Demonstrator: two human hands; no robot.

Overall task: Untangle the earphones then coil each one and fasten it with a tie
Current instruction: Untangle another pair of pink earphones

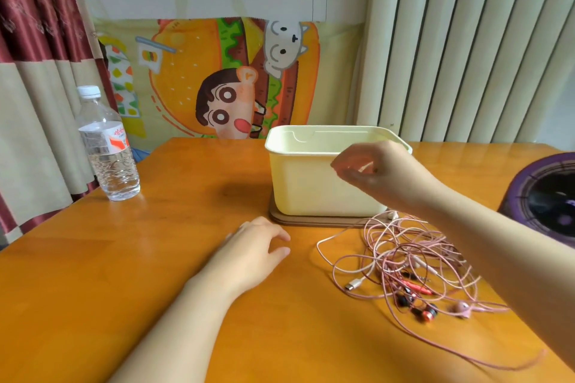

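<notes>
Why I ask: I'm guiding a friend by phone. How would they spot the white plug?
Start at the pale yellow box. In front of it lies a tangle of pink cords. The white plug sticks out at its left edge, flat and metal-tipped, unlike the round earbuds.

A box (298,183) stands on a flat board (311,221) on the table (155,258), right of the middle and toward the far side. The tangled earphones (404,261) lie just before the board, at its right end. A bottle (107,146) stands far left, near the table's edge. The left hand (255,246) rests on the table before the box, left of the earphones. The right hand (373,171) is in the air before the box's front wall. A round mat (547,196) lies at the right edge.
</notes>
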